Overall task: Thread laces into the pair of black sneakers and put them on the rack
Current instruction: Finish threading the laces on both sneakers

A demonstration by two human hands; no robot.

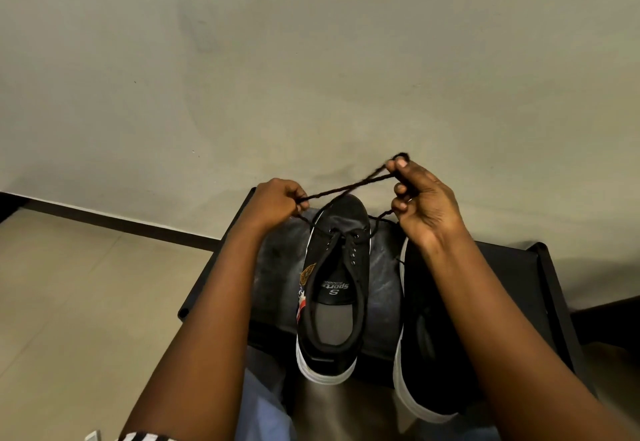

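Hands [277,199] [420,198] pinching lace [346,191] ends

The right forearm covers much of the second sneaker [420,354], hiding its eyelets. The lace [349,191] blurs near the right hand [420,205]. Both arms run off the bottom edge. The insole print is barely legible.

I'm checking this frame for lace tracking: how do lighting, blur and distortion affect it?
Head view: dim, warm light; the thin black lace smears with motion blur near the right hand; black sneakers merge into the dark glossy black stand, which shows faint glare; wide-angle bending curves the dark skirting strip.
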